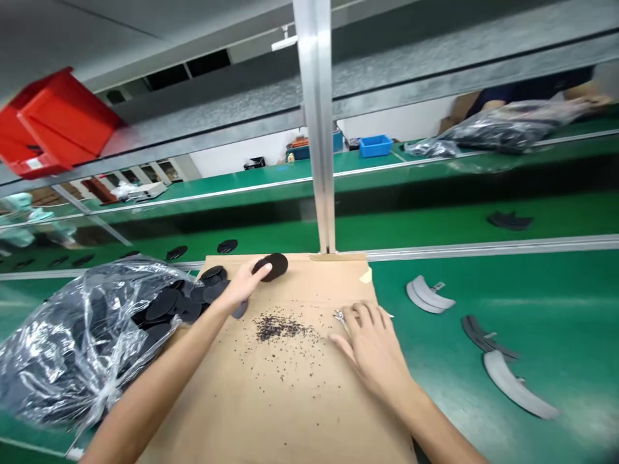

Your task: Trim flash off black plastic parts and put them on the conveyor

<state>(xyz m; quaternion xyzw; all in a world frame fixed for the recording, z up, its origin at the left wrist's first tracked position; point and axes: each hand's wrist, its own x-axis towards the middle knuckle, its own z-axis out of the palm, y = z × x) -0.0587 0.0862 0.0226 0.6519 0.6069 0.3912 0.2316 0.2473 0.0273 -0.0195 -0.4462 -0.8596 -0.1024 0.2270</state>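
Note:
My left hand reaches forward over a brown cardboard sheet, its fingertips pinching a black round disc near the sheet's far edge. More black discs spill from a clear plastic bag just left of that hand. My right hand lies palm down on the cardboard's right side, fingers stretched out flat, touching a small metal tool by its fingertips. A patch of dark crumbs lies between the two hands.
Grey and black curved pieces lie on the green bench to the right. A metal post rises behind the cardboard. More discs sit on the green conveyor. Red bins stand upper left, a filled bag upper right.

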